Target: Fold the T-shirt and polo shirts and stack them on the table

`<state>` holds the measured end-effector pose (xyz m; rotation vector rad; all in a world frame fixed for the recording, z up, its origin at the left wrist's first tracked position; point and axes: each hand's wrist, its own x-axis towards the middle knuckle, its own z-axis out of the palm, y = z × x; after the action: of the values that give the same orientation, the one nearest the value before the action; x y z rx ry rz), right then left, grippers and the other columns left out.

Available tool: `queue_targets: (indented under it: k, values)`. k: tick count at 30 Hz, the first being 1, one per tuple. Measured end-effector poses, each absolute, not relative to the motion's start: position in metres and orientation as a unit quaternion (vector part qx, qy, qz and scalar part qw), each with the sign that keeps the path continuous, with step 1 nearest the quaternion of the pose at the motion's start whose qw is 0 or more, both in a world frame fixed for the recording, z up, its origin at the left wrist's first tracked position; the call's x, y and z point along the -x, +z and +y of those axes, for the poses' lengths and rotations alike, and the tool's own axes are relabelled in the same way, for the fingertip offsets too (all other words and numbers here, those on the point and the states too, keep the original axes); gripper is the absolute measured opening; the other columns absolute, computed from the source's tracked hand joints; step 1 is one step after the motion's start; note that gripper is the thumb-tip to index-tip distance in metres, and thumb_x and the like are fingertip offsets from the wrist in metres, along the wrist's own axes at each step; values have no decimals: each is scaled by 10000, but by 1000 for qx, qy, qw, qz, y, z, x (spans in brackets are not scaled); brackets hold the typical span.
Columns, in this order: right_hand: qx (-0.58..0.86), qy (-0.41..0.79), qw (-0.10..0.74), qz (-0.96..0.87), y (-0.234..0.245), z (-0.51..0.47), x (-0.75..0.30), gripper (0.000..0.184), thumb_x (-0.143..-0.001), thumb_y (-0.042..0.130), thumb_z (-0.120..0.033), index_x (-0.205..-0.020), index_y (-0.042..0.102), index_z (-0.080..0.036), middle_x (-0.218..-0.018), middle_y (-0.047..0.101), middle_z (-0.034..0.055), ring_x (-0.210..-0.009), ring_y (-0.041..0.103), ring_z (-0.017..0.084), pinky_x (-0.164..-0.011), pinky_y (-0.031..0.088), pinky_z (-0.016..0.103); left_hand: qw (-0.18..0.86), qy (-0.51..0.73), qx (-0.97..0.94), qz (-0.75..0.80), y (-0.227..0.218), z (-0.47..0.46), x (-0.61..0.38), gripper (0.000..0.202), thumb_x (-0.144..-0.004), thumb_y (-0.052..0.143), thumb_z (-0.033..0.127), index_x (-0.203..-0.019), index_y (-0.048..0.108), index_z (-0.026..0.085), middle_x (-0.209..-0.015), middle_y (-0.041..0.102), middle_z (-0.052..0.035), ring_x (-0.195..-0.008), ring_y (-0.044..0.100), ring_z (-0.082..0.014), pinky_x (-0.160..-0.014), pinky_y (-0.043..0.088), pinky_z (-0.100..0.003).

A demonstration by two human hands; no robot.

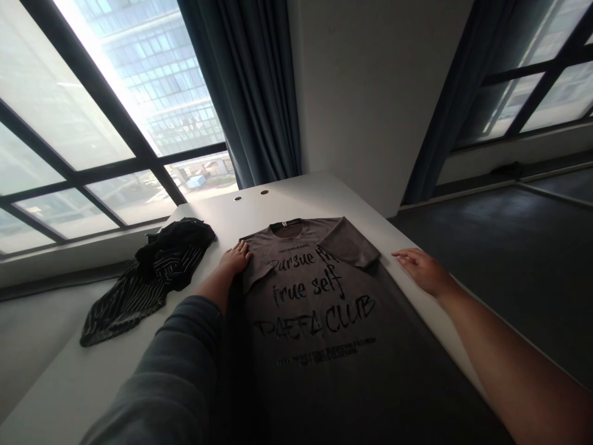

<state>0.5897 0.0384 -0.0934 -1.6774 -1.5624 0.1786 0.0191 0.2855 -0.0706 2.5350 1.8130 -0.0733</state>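
Observation:
A dark grey-brown T-shirt [315, 309] with black lettering lies front side up on the white table [370, 213], its collar toward the far end. Both sleeves are folded inward over the chest. My left hand [237, 256] rests flat on the shirt's left shoulder edge, fingers stretched out. Off the shirt's right side, my right hand [424, 269] is held over the table edge, apart from the folded sleeve, with its fingers loosely extended and nothing in them. The shirt's lower part is in deep shadow.
A crumpled black garment with pale stripes [152, 278] lies on the table's left side. Two round holes [238, 198] are set in the far end of the tabletop. Beyond stand a dark blue curtain [259, 93], windows and a pillar [370, 93]. Dark floor [509, 247] lies right of the table.

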Motion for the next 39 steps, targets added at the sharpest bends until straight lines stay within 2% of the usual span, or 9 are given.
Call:
queue_targets:
  k: [6,9,12,19,23,26,31,35,39]
  values:
    - [665,74,407,-622,-95,38,-590,332,-953,538,-478,-1036,749,-235,-1131,747,125,-1085,689,288,-1032,512,417,-11,5,-784,621,-62,302,-18,565,-1063,368,405,-1612,429,285,-1673,412,-139,-1472,449,-354,-1165,370,-482]
    - [667,76,407,-619,-94,38,-590,328,-944,545,-479,-1031,751,-240,-1131,747,122,-1098,688,294,-1043,509,417,-19,8,-764,645,-48,316,-17,489,-1023,452,383,-1496,569,342,-1551,522,-150,-1335,549,-382,-1059,436,-485]
    - [670,79,403,-618,-90,36,-588,314,-945,547,-465,-1030,754,-245,-1133,749,123,-1108,683,297,-1053,505,427,-5,-7,-754,656,-36,329,-16,365,-986,542,388,-1306,699,309,-1402,620,-148,-1195,624,-365,-980,467,-459]
    - [677,87,395,-615,-86,34,-585,302,-945,551,-451,-1034,752,-245,-1155,754,118,-1130,675,302,-1061,504,429,13,-6,-731,682,-34,339,-12,257,-969,571,258,-1181,698,190,-1191,707,-176,-1063,678,-312,-902,475,-388]
    - [677,89,397,-613,-88,34,-586,314,-949,550,-459,-1042,755,-239,-1161,745,122,-1133,678,303,-1059,505,439,-19,34,-716,697,-37,327,-17,365,-992,461,189,-1314,633,190,-1258,661,-226,-1113,666,-350,-905,485,-434]
    - [674,82,397,-617,-89,34,-587,311,-951,552,-456,-1045,754,-239,-1156,742,122,-1131,678,298,-1066,499,440,-49,64,-732,676,-41,312,-25,386,-995,421,160,-1318,632,161,-1346,619,-246,-1238,607,-372,-1016,447,-486]
    - [668,73,394,-627,-91,35,-588,340,-961,544,-484,-1057,752,-233,-1155,741,126,-1126,679,293,-1066,507,442,-51,63,-778,623,-61,279,-26,452,-1083,357,400,-1303,646,131,-1380,651,-210,-1289,606,-342,-1109,427,-462]
    - [661,61,391,-637,-93,36,-588,350,-965,540,-504,-1054,756,-242,-1147,740,119,-1116,689,301,-1057,525,465,-22,22,-791,611,-78,270,-12,628,-1093,299,482,-1558,464,95,-1691,376,-198,-1539,399,-333,-1207,380,-452]
    - [654,33,392,-647,-94,38,-588,343,-967,537,-512,-1022,763,-260,-1112,749,110,-1086,707,309,-1055,543,489,10,9,-769,639,-85,277,-9,726,-1087,248,521,-1665,310,86,-1757,202,-169,-1627,205,-332,-1279,280,-487]
